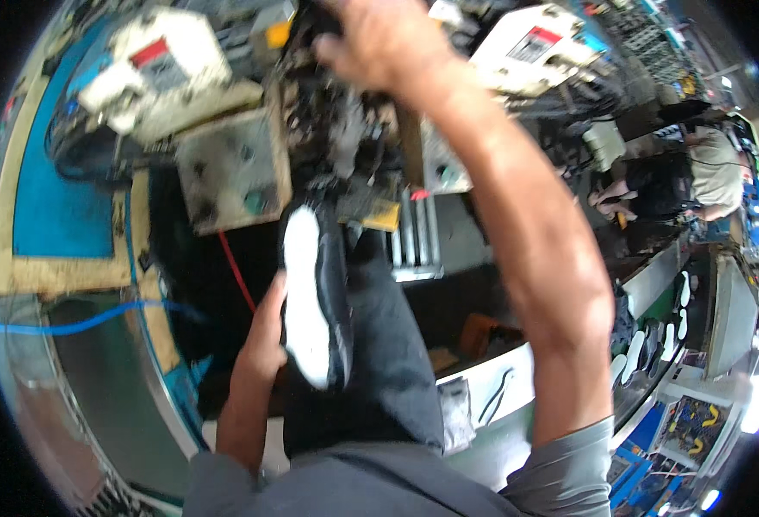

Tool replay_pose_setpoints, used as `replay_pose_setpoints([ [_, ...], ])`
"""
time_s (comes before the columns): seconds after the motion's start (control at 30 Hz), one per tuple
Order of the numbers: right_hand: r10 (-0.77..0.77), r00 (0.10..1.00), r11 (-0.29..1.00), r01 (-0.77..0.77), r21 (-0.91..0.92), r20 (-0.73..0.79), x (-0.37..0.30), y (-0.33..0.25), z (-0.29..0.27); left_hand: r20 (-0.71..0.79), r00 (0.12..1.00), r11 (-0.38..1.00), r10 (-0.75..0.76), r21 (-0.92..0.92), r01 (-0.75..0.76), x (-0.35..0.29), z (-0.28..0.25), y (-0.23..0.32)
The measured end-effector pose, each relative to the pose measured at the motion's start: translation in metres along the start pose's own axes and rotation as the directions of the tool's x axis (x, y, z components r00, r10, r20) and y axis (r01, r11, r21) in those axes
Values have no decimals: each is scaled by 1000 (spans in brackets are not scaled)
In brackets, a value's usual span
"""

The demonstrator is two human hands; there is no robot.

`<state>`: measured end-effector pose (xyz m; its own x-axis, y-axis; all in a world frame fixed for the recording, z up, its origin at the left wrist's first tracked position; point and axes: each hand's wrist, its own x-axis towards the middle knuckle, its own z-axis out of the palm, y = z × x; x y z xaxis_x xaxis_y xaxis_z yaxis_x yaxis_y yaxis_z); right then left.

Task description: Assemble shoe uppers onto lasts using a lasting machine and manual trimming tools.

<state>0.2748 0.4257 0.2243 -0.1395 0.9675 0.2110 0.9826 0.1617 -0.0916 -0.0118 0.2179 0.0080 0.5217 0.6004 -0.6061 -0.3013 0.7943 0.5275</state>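
Low in front of the machine, my left hand (269,332) is closed on a shoe upper (336,302), black, with a white sole-shaped bottom (307,297) turned toward me. The shoe is held lengthwise, one end toward the machine, above my dark trousers. My right arm stretches up across the view to the machine's top. There my right hand (384,43) is bent round a dark thing (313,21); blur and the picture's upper edge hide its kind and some of the fingers.
Two cream machine heads (168,65) (535,43) flank the dark centre mechanism. Metal rollers (416,228) lie below it. A hooked tool (496,395) rests on a white ledge at right. Farther right are several white-soled pieces (634,355) and another person (681,177). A blue hose (78,327) runs at left.
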Motion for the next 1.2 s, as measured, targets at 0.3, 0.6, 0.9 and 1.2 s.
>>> replay_pose_setpoints([
  [0.3, 136, 704, -298, -642, 706, 697, -308, -89, 101, 16, 968, 950, 251, 186, -249, -18, 15, -3],
  [0.6, 419, 814, -341, -270, 901, 402, -419, -170, 131, 147, 935, 901, 322, 256, -350, -61, 44, -49],
  [0.9, 493, 762, -277, -321, 906, 421, -447, -177, 141, 261, 844, 744, 468, 399, -536, -98, 31, -116],
  [1.2, 204, 700, 145, -713, 686, 684, -462, -136, 90, 302, 901, 929, 310, 107, -355, -111, 17, -118],
])
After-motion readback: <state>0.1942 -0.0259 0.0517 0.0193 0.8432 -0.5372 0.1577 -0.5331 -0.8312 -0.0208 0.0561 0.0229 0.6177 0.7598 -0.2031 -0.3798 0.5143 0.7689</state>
